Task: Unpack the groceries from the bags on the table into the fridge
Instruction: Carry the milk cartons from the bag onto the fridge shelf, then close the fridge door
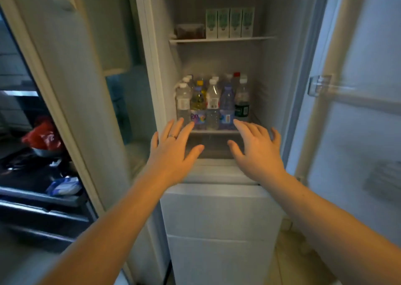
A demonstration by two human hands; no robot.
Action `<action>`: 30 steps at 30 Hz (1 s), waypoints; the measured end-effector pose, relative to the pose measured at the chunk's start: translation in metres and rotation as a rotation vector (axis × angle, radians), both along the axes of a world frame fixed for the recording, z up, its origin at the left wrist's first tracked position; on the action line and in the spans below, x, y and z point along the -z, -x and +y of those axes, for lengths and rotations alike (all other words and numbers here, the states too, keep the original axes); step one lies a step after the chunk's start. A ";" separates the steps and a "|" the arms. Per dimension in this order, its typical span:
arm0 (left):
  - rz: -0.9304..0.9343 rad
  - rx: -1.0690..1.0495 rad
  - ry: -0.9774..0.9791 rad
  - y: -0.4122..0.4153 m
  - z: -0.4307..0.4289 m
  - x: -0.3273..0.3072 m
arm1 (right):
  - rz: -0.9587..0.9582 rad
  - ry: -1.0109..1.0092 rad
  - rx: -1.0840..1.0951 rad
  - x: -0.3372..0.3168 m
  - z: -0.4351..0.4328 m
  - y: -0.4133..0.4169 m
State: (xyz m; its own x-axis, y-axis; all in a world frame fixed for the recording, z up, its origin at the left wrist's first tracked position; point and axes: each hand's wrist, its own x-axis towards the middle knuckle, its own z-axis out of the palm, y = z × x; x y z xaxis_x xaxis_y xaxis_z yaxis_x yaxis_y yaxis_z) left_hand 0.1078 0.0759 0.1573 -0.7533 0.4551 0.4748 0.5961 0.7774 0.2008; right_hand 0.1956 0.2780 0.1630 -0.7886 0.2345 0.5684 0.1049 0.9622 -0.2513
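Head view. Both hands reach toward the open fridge (217,209) at centre frame. The left hand (173,152) has a wide, empty grip, fingers spread, with a ring (172,136) on one finger. The right hand (258,152) is likewise spread wide and holds nothing. The fingertips of both lie just in front of the lower shelf (214,131), on which a cluster of bottles (212,102) stands upright, long axes vertical. The bottles lie directly beyond and slightly above the hands, between them; neither hand is clearly nearer. Above, an upper shelf (221,39) carries four cartons (230,22) beside a dark container (190,31). No bags or table are identifiable; a red package (42,136) lies at left frame.
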 end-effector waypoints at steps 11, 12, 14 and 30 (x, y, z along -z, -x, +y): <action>-0.337 0.150 -0.017 -0.140 0.007 0.144 | -0.182 0.025 0.089 0.137 -0.010 -0.152; -0.371 0.169 -0.023 -0.156 0.013 0.158 | -0.210 0.037 0.102 0.150 -0.008 -0.168; -0.438 0.194 -0.040 -0.187 0.025 0.185 | -0.265 0.050 0.125 0.175 -0.002 -0.200; -0.745 0.301 -0.114 -0.396 0.180 0.261 | -0.277 0.333 0.205 0.238 0.134 -0.443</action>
